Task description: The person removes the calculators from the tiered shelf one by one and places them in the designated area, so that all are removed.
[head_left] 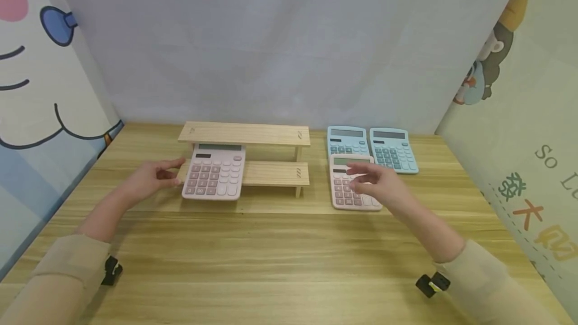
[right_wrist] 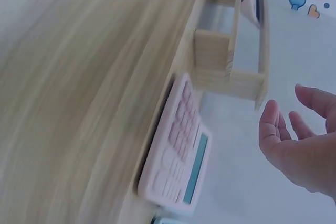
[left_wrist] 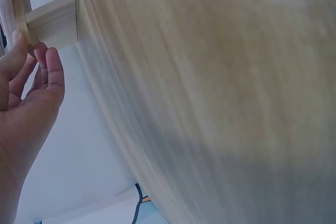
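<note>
A two-tier wooden shelf point(head_left: 275, 173) stands toward the back of the table. One pink calculator point(head_left: 213, 177) leans on its lower tier at the left, its top edge just under the upper board. My left hand point(head_left: 158, 180) pinches the left end of the lower board between thumb and fingers, beside that calculator. In the left wrist view the fingertips point(left_wrist: 40, 51) meet at the board's edge. My right hand point(head_left: 379, 184) hovers over a second pink calculator point(head_left: 343, 195), fingers loosely bent and holding nothing. In the right wrist view that calculator point(right_wrist: 176, 150) lies apart from the hand.
Two blue calculators point(head_left: 394, 152) lie side by side at the back right, behind the second pink one, which overlaps the left one in the head view. A pale cloth point(head_left: 271, 54) hangs behind the table point(head_left: 253, 265). Printed panels point(head_left: 519, 129) flank both sides.
</note>
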A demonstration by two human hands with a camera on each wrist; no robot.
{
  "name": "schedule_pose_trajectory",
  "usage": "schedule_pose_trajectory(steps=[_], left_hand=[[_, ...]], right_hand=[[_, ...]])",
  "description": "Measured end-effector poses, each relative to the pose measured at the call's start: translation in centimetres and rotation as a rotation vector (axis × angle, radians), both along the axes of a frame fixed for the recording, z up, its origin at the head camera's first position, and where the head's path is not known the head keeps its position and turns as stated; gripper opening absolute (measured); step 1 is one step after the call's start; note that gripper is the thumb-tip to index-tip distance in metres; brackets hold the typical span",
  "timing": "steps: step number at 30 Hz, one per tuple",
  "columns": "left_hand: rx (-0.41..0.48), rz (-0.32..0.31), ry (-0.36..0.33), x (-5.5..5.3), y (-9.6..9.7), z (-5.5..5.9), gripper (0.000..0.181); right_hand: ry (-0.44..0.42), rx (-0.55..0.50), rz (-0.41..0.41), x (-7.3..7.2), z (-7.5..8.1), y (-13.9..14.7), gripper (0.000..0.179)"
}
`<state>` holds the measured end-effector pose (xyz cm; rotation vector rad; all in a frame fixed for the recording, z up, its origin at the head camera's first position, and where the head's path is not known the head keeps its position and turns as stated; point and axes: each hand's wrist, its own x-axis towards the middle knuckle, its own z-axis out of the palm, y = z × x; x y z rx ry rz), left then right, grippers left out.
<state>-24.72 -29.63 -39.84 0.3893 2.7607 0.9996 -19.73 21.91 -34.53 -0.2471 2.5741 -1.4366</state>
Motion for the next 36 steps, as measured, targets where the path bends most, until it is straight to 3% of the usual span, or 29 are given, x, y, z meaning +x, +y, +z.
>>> schedule_pose_trajectory(steps=[12,18,25,36], left_hand=[[0.036,0.009,-0.006,-0.1,0.0,-0.2,0.062],[0.09,0.027,-0.054,-0.3,0.0,-0.3,0.063],[0.11,0.029,-0.069,-0.2,-0.1,-0.2,0.062],[0.105,0.021,-0.063,0.0,0.0,0.1,0.062]], right_hand=[[0.005,-0.342,0.041,-0.1,0.6,-5.0,0.05],[-0.004,-0.413,0.054,0.0,0.5,-7.6,0.049],[-0.1,-0.509,0.097,0.1,-0.7,-10.8,0.051],[-0.213,-0.533,0.179,0.4,-2.4,-14.3,0.057]])
